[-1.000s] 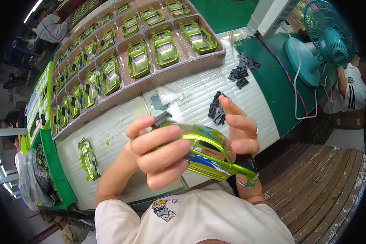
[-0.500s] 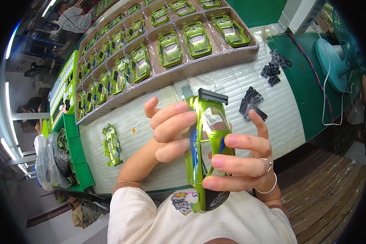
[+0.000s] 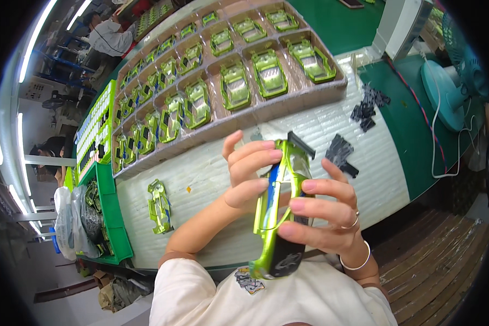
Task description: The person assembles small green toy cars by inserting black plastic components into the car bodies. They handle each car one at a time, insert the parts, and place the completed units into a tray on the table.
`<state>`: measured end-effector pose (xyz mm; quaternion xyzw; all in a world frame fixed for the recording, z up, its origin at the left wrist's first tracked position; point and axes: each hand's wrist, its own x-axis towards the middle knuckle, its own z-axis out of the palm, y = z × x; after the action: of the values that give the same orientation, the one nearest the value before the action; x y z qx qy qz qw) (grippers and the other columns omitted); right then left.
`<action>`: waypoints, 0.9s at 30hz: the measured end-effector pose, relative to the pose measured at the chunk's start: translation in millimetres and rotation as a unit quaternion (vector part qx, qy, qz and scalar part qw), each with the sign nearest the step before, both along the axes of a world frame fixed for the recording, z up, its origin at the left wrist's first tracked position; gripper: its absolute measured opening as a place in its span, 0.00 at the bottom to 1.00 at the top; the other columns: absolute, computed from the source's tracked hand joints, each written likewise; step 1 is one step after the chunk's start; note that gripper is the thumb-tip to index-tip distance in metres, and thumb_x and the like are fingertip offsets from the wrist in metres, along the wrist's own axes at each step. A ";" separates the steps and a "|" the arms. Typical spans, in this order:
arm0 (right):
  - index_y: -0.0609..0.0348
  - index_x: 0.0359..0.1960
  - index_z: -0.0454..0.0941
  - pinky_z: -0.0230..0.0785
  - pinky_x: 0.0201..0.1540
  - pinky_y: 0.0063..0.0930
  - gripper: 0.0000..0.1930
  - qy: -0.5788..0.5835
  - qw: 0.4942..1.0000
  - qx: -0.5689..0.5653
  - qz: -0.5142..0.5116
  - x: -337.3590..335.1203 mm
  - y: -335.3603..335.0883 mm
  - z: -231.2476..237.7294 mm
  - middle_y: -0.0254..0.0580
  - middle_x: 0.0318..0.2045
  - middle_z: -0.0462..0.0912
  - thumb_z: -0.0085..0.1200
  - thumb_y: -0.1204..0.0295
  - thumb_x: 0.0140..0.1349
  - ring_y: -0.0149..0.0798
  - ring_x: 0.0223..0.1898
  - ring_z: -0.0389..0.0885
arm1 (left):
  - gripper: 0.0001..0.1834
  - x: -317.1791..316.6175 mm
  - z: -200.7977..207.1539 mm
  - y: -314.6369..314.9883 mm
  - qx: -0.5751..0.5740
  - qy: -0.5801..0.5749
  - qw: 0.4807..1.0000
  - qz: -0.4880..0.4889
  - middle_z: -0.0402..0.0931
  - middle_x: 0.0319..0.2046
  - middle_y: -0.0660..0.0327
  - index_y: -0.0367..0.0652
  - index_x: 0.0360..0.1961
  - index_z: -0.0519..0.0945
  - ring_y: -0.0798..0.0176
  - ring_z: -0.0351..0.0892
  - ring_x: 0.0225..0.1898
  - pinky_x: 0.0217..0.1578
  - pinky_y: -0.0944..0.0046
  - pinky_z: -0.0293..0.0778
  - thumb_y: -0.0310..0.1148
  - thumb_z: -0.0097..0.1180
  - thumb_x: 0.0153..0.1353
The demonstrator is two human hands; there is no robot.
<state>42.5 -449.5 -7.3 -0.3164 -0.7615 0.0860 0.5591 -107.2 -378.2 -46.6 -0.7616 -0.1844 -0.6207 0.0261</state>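
Between my two hands is a shiny green toy car body (image 3: 282, 258) with blue side graphics, a dark hood and clear windows. A black spoiler (image 3: 301, 145) sits across its far end. My left hand (image 3: 252, 168) has its fingertips against the car's left side near the spoiler. From the right, my right hand (image 3: 328, 209), with a ring and a bracelet, grips the side and window area; its index finger is raised off the car. Another green car body (image 3: 158, 207) lies on the white padded sheet (image 3: 212, 228) to the left. Small black parts (image 3: 340, 154) are heaped right of the spoiler.
A compartmented tray (image 3: 309, 98) of green car bodies spans the far side. More black parts (image 3: 368, 106) lie at the right, near a teal fan (image 3: 443, 92) and its cables. At left stand a green crate (image 3: 117, 228) and a plastic bag (image 3: 65, 228). Other people sit far left.
The car body has tilted, showing more of its left side, with its spoiler end swung a little right. My left fingers have shifted along with it. The whole view has shifted slightly.
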 end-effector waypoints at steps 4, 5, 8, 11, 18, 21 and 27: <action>0.56 0.55 0.63 0.58 0.59 0.39 0.38 0.236 0.961 -0.143 0.009 5.6 4.4 -20.3 0.45 0.52 0.67 0.68 0.69 0.40 0.42 0.52 0.68 | 0.33 0.0 32.9 6.8 -0.116 0.120 0.981 -0.100 0.71 0.43 0.51 0.44 0.48 0.68 0.52 0.73 0.44 0.49 0.50 0.64 0.34 0.68 0.39; 0.61 0.59 0.56 0.58 0.59 0.39 0.43 0.307 0.927 -0.214 0.011 8.7 6.0 -24.4 0.50 0.54 0.64 0.68 0.70 0.41 0.44 0.54 0.66 | 0.36 1.1 42.3 11.1 -0.147 0.167 0.972 -0.077 0.70 0.44 0.51 0.43 0.50 0.68 0.52 0.73 0.44 0.48 0.53 0.65 0.33 0.68 0.36; 0.62 0.62 0.48 0.56 0.59 0.39 0.42 0.365 0.887 -0.282 0.023 21.0 16.2 -31.5 0.51 0.58 0.59 0.62 0.76 0.48 0.44 0.57 0.63 | 0.34 3.9 59.8 50.5 -0.179 0.225 0.956 0.058 0.71 0.41 0.52 0.38 0.47 0.70 0.49 0.71 0.43 0.44 0.56 0.68 0.32 0.67 0.34; 0.63 0.60 0.52 0.57 0.59 0.37 0.35 0.375 0.878 -0.299 -0.009 25.3 15.5 -39.0 0.49 0.55 0.63 0.57 0.81 0.50 0.42 0.56 0.65 | 0.29 13.7 72.5 139.9 -0.285 0.186 0.929 0.148 0.72 0.38 0.49 0.33 0.41 0.72 0.49 0.72 0.41 0.43 0.56 0.68 0.40 0.66 0.40; 0.64 0.52 0.61 0.63 0.56 0.35 0.25 0.366 0.874 -0.318 -0.006 26.8 10.9 -45.9 0.48 0.50 0.67 0.53 0.86 0.50 0.41 0.52 0.69 | 0.39 49.5 60.1 340.6 -0.444 0.138 0.795 0.389 0.69 0.47 0.43 0.30 0.48 0.66 0.46 0.70 0.50 0.49 0.55 0.68 0.51 0.62 0.43; 0.64 0.51 0.61 0.63 0.56 0.35 0.25 0.332 0.892 -0.307 0.020 23.3 13.7 -48.9 0.48 0.49 0.67 0.53 0.86 0.49 0.42 0.52 0.70 | 0.36 66.2 48.6 373.4 -0.483 0.083 0.765 0.419 0.67 0.48 0.47 0.35 0.50 0.64 0.48 0.67 0.52 0.49 0.56 0.69 0.46 0.63 0.45; 0.64 0.49 0.63 0.64 0.54 0.36 0.22 0.293 0.919 -0.259 -0.041 23.4 13.1 -45.1 0.49 0.49 0.65 0.51 0.86 0.50 0.43 0.50 0.70 | 0.45 94.8 44.5 388.3 -0.525 0.042 0.777 0.345 0.55 0.58 0.36 0.31 0.56 0.57 0.39 0.58 0.59 0.56 0.48 0.56 0.58 0.54 0.49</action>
<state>65.8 -436.4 -52.5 -0.4421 -0.5012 0.3461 0.6584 -12.4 10.0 -2.1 -0.5677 -0.7311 -0.3440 -0.1579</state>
